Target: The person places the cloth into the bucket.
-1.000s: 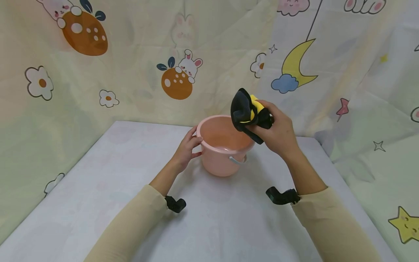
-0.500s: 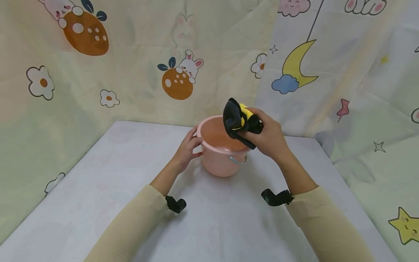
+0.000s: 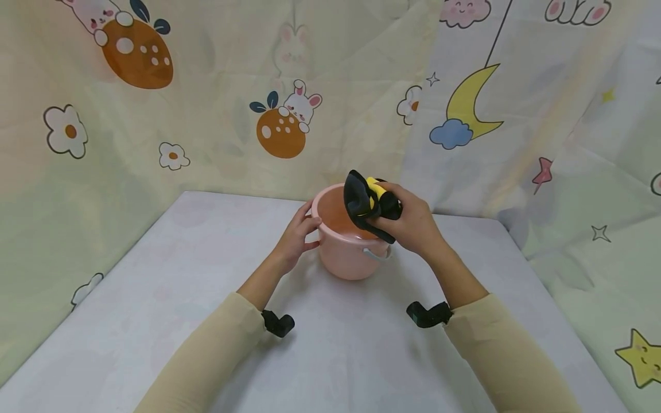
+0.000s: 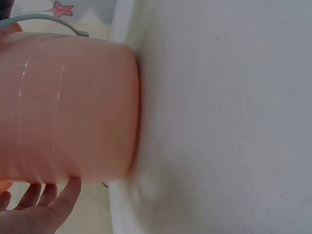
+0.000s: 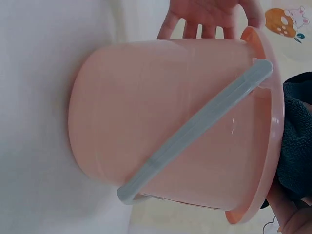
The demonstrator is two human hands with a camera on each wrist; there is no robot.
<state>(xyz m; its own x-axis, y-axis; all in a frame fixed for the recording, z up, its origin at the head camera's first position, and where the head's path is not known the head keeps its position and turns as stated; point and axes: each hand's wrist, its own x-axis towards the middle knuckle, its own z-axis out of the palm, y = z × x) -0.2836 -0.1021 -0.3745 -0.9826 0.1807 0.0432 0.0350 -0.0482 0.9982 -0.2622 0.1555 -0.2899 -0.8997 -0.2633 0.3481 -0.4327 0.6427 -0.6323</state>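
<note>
A pink bucket (image 3: 348,261) stands upright on the white-covered table, its grey handle (image 5: 195,129) hanging down against the near side. My left hand (image 3: 294,236) holds it from the left, thumb at the rim and fingers along the wall, as the left wrist view also shows. My right hand (image 3: 412,222) grips a bunched dark cloth (image 3: 357,198) with yellow parts, over the right side of the bucket's mouth. In the right wrist view the cloth's fuzzy dark fabric lies right at the rim. The bucket's floor is mostly hidden in the head view.
The white table (image 3: 206,264) reaches back to a hanging curtain (image 3: 217,103) printed with rabbits, flowers and a moon. Black wrist cameras jut inward from the left cuff (image 3: 279,324) and the right cuff (image 3: 428,314).
My right hand has moved left and down with the cloth, from above and right of the bucket to its mouth. The left hand and the bucket stay in place.
</note>
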